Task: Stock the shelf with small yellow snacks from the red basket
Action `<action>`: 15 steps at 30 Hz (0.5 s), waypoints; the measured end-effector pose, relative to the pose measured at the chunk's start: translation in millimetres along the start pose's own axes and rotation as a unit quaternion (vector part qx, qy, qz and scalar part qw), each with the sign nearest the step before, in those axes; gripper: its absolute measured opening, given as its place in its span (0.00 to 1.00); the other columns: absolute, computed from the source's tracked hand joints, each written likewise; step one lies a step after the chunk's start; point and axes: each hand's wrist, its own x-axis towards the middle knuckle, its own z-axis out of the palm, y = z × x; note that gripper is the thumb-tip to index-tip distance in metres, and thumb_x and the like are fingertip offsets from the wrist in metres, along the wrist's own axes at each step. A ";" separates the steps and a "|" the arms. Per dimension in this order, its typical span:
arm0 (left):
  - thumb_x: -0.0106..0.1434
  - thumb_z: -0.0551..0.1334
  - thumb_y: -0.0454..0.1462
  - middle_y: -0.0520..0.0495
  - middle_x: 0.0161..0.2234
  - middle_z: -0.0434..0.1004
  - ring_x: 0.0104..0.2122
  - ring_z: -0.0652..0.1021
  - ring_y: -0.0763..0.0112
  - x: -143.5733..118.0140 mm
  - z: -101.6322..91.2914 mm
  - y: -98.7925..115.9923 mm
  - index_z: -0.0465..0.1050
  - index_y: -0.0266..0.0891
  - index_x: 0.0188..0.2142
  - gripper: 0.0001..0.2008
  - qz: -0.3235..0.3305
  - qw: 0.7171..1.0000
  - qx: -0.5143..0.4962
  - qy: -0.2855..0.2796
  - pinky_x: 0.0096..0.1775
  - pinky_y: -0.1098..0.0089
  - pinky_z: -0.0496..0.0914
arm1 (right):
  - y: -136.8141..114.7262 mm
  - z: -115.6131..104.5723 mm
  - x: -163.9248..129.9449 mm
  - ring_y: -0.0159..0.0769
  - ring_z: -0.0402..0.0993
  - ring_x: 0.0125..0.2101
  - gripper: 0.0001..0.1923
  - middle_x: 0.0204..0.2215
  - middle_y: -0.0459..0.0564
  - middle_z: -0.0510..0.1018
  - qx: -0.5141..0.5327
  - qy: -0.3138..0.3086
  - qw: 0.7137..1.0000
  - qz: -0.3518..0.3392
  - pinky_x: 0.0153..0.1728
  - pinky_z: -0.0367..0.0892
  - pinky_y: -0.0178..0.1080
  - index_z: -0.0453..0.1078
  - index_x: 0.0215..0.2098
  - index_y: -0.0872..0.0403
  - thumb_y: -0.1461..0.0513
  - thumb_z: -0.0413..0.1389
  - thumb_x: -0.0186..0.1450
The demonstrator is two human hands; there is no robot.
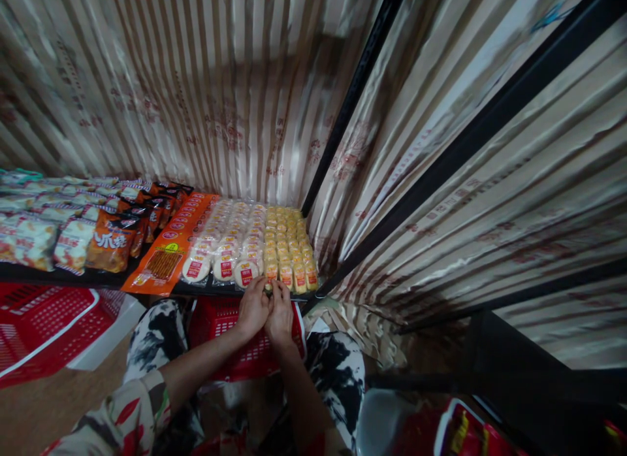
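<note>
My left hand (254,308) and my right hand (280,312) meet at the front edge of the shelf, above a red basket. Their fingers pinch together round a small yellowish packet (268,288), mostly hidden by the fingertips. Just behind them, rows of small yellow snack packets (298,277) with orange labels run back to the curtain. To their left stand rows of round white crackers (226,269) in clear wrappers with red labels. An orange snack bag (164,263) with brown sticks showing lies flat beside the crackers.
Orange-and-brown bags (110,240) and white bags (32,240) fill the left of the black shelf (193,289). A red basket (225,319) sits between my knees, another red basket (44,325) at left. Striped curtains (235,97) and black metal bars (416,181) close off the back and right.
</note>
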 end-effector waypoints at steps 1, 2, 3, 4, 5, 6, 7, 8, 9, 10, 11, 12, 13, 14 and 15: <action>0.54 0.52 0.25 0.38 0.53 0.66 0.54 0.67 0.62 0.3 0.7 0.1 0.68 0.32 0.49 0.23 -0.001 1.000 0.002 0.003 0.57 0.61 0.61 | 1.0 1.2 0.3 0.39 0.65 0.52 0.23 0.53 0.57 0.66 0.000 -0.001 1.000 -0.002 0.51 0.65 0.41 0.63 0.56 0.54 0.66 0.46 0.63; 0.54 0.52 0.25 0.40 0.53 0.66 0.54 0.67 0.63 0.4 1.5 0.1 0.68 0.34 0.49 0.23 -0.001 1.000 0.002 0.006 0.57 0.61 0.61 | 2.2 2.8 0.4 0.39 0.66 0.52 0.23 0.53 0.56 0.66 0.001 0.000 1.000 -0.003 0.51 0.65 0.41 0.63 0.56 0.54 0.66 0.46 0.63; 0.54 0.52 0.25 0.40 0.52 0.66 0.54 0.68 0.63 0.2 2.2 0.2 0.68 0.35 0.49 0.23 -0.002 1.000 0.001 0.006 0.57 0.61 0.62 | 3.3 4.4 0.2 0.38 0.66 0.51 0.23 0.53 0.56 0.66 0.001 0.001 1.000 -0.003 0.51 0.65 0.41 0.63 0.57 0.53 0.67 0.46 0.63; 0.54 0.53 0.25 0.40 0.52 0.67 0.53 0.68 0.64 0.0 2.9 0.3 0.68 0.35 0.49 0.23 -0.002 1.000 -0.001 0.005 0.56 0.61 0.62 | 4.3 6.0 -0.2 0.38 0.66 0.51 0.24 0.53 0.56 0.65 0.000 0.003 1.000 -0.002 0.51 0.65 0.40 0.62 0.57 0.54 0.67 0.45 0.63; 0.54 0.52 0.25 0.39 0.51 0.66 0.53 0.69 0.64 -0.3 3.4 0.3 0.68 0.34 0.49 0.23 -0.003 1.000 -0.002 0.003 0.56 0.62 0.63 | 5.2 7.4 -0.8 0.38 0.66 0.52 0.24 0.53 0.57 0.65 -0.003 0.005 1.000 0.001 0.51 0.65 0.40 0.62 0.57 0.55 0.67 0.45 0.63; 0.54 0.52 0.25 0.38 0.51 0.66 0.52 0.69 0.64 -0.4 3.7 0.3 0.68 0.33 0.50 0.23 -0.004 1.000 -0.002 0.002 0.56 0.63 0.63 | 5.8 8.6 -1.4 0.39 0.65 0.52 0.24 0.53 0.58 0.65 -0.006 0.006 1.000 0.005 0.51 0.65 0.41 0.62 0.57 0.56 0.67 0.45 0.63; 0.55 0.52 0.25 0.38 0.50 0.66 0.52 0.69 0.64 -0.5 3.9 0.2 0.68 0.31 0.50 0.23 -0.003 1.000 -0.003 0.001 0.56 0.63 0.63 | 6.3 9.4 -2.0 0.39 0.65 0.52 0.24 0.53 0.59 0.64 -0.008 0.006 1.000 0.009 0.51 0.65 0.41 0.62 0.57 0.57 0.67 0.45 0.63; 0.55 0.51 0.25 0.37 0.50 0.66 0.52 0.69 0.64 -0.3 4.0 -0.1 0.68 0.31 0.50 0.23 0.000 1.000 -0.004 0.000 0.56 0.63 0.63 | 6.5 9.9 -2.3 0.40 0.64 0.53 0.24 0.53 0.60 0.64 -0.010 0.005 1.000 0.012 0.51 0.65 0.42 0.61 0.57 0.58 0.67 0.46 0.63; 0.55 0.51 0.24 0.37 0.50 0.66 0.52 0.68 0.64 0.2 4.0 -0.4 0.68 0.31 0.50 0.23 0.004 1.000 -0.004 -0.002 0.56 0.64 0.63 | 6.5 10.1 -2.4 0.41 0.64 0.53 0.24 0.54 0.60 0.64 -0.010 0.005 1.000 0.014 0.51 0.65 0.42 0.61 0.57 0.58 0.66 0.46 0.63; 0.55 0.51 0.24 0.37 0.51 0.65 0.52 0.68 0.64 0.9 3.9 -0.7 0.68 0.31 0.50 0.23 0.008 1.000 -0.003 -0.006 0.56 0.64 0.62 | 6.5 10.2 -2.3 0.41 0.64 0.53 0.24 0.54 0.59 0.64 -0.009 0.004 1.000 0.015 0.51 0.65 0.42 0.61 0.57 0.57 0.66 0.47 0.63; 0.55 0.51 0.24 0.37 0.51 0.65 0.52 0.68 0.64 1.7 3.8 -0.9 0.67 0.30 0.50 0.23 0.010 1.000 -0.001 -0.011 0.56 0.64 0.62 | 6.4 10.2 -1.8 0.41 0.64 0.53 0.24 0.53 0.59 0.64 -0.007 0.005 1.000 0.015 0.51 0.65 0.42 0.62 0.57 0.57 0.66 0.47 0.63; 0.55 0.50 0.24 0.37 0.51 0.65 0.52 0.68 0.65 2.6 3.6 -1.0 0.67 0.30 0.51 0.23 0.009 1.000 0.005 -0.017 0.56 0.65 0.62 | 6.4 10.2 -1.2 0.41 0.64 0.53 0.24 0.53 0.59 0.65 -0.006 0.006 1.000 0.014 0.51 0.65 0.43 0.62 0.57 0.56 0.66 0.47 0.63; 0.56 0.50 0.24 0.36 0.51 0.64 0.52 0.68 0.65 3.4 3.4 -0.9 0.67 0.29 0.51 0.23 0.004 1.000 0.013 -0.021 0.56 0.66 0.61 | 6.5 10.3 -0.6 0.40 0.64 0.53 0.24 0.53 0.58 0.65 -0.005 0.007 1.000 0.012 0.51 0.65 0.43 0.62 0.57 0.56 0.66 0.47 0.63; 0.56 0.50 0.24 0.36 0.51 0.63 0.52 0.68 0.65 3.8 3.2 -0.6 0.66 0.29 0.51 0.23 -0.002 0.999 0.022 -0.024 0.56 0.66 0.62 | 6.7 10.4 -0.1 0.40 0.64 0.53 0.24 0.53 0.58 0.65 -0.003 0.007 1.000 0.011 0.51 0.65 0.43 0.62 0.57 0.56 0.66 0.47 0.63; 0.56 0.50 0.25 0.37 0.50 0.63 0.51 0.68 0.65 3.9 3.1 -0.4 0.66 0.29 0.52 0.23 -0.006 0.999 0.030 -0.026 0.55 0.67 0.62 | 7.1 10.5 0.2 0.40 0.64 0.53 0.24 0.53 0.58 0.65 -0.001 0.005 1.000 0.010 0.51 0.65 0.43 0.62 0.57 0.56 0.66 0.46 0.63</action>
